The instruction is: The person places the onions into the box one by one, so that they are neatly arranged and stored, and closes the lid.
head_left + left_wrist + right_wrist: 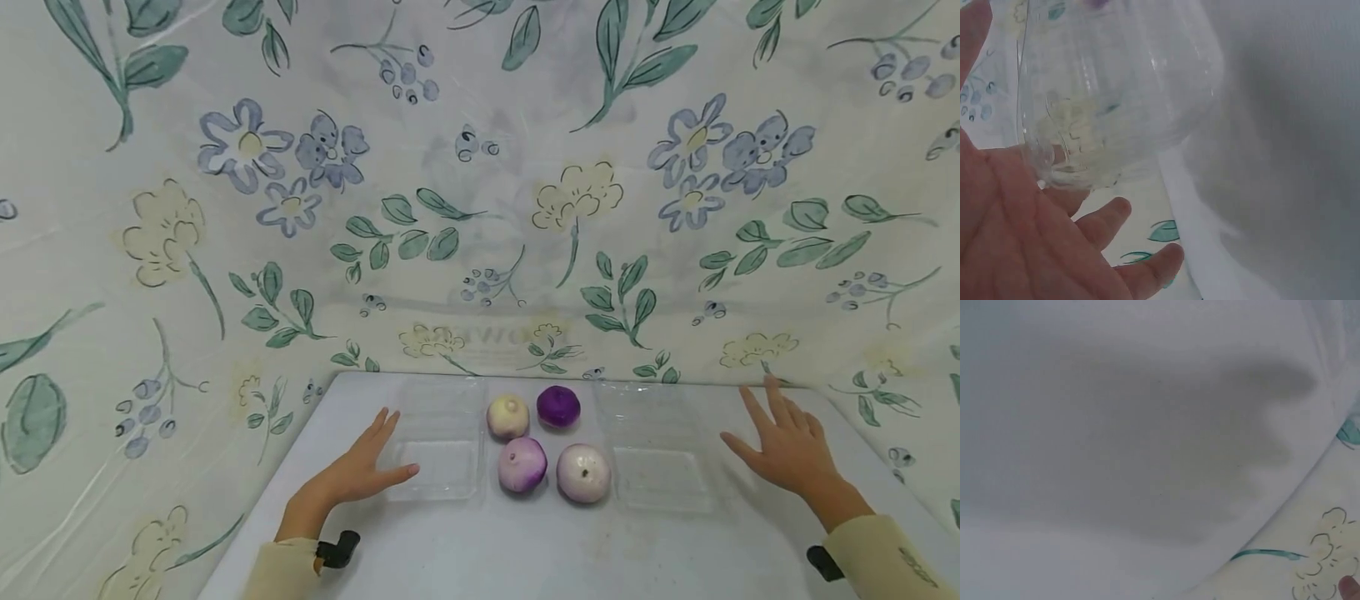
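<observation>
Four-sided clear plastic trays stand on the white table, one at the left and one at the right. My left hand is at the left tray's outer side, thumb and fingers spread; close up, the clear tray wall fills the space beside the palm. Whether it touches the tray I cannot tell. Between the trays sit a pale yellow onion, a deep purple onion, a pink-purple onion and a whitish onion. Over the table's right side hovers my right hand, fingers spread, holding nothing.
The white table ends at the back against a floral-patterned sheet, which also hangs at both sides. In the right wrist view a hand's shadow falls on the white surface, near its edge.
</observation>
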### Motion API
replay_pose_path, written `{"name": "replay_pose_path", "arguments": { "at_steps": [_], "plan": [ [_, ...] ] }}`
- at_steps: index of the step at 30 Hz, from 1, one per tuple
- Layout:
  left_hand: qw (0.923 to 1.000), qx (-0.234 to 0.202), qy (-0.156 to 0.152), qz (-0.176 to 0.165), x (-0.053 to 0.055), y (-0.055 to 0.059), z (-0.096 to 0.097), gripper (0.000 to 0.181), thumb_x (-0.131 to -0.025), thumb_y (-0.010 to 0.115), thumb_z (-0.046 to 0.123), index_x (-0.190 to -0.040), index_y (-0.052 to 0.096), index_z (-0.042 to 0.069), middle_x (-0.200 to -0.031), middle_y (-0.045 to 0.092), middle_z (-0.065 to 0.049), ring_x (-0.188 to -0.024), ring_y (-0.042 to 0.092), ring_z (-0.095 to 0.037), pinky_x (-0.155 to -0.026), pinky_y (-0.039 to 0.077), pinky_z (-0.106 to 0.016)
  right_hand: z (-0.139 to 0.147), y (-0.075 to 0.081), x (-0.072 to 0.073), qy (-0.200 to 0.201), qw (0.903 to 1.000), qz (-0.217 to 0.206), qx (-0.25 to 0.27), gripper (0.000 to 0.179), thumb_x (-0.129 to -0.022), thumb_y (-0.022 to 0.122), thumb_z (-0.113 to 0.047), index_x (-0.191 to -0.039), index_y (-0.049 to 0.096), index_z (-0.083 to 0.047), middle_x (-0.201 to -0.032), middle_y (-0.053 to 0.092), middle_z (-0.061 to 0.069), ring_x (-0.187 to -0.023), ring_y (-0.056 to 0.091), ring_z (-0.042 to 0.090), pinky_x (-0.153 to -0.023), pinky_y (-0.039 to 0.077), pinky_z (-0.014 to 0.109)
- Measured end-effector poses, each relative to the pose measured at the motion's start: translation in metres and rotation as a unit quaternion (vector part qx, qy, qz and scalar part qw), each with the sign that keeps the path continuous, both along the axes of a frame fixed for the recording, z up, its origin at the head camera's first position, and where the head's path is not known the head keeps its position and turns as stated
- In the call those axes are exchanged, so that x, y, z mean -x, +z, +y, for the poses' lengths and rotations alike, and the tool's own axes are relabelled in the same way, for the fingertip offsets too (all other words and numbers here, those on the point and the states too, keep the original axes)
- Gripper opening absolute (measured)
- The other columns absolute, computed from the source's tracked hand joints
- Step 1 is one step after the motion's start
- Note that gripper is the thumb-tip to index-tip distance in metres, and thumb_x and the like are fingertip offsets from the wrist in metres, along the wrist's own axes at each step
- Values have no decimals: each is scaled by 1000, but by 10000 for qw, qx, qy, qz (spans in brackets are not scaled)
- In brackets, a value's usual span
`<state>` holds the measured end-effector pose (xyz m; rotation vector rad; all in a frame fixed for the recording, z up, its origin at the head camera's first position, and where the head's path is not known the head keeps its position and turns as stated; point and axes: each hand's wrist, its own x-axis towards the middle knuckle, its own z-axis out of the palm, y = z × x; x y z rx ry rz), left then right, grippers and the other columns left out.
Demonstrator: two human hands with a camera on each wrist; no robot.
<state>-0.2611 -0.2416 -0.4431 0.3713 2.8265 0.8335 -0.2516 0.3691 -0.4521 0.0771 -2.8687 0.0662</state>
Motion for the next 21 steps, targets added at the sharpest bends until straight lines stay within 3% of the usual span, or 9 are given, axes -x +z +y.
{"name": "replay_pose_path", "arguments": {
  "at_steps": [8, 16, 21],
  "plan": [
    [9999, -109, 56, -42, -7, -16, 5, 111, -85, 71, 54, -157, 8, -2, -165, -5, -23, -151, 5, -46, -117, 17, -66, -6, 9, 3, 169, 9996, 188, -122, 86, -92, 59, -55, -153, 26, -5, -163, 1, 28, -132, 29, 57, -102, 24, 77],
    [9995, 59, 12, 319, -7, -19, 3, 112, -82, 74, 54, -156, 12, -3, -164, 1, -26, -148, 11, -51, -112, 18, -72, -26, 28, 9, 641, 9966, 451, -252, 86, -91, 63, -51, -155, 25, -8, -163, 7, 28, -135, 29, 55, -103, 25, 75],
    [9994, 154, 15, 314, -6, -18, 5, 111, -82, 73, 55, -157, 14, -2, -164, 3, -25, -147, 14, -52, -106, 17, -79, -40, 36, 12, 835, 9945, 502, -394, 85, -90, 64, -51, -154, 28, -7, -163, 9, 26, -136, 30, 52, -104, 26, 73]
  ]
}}
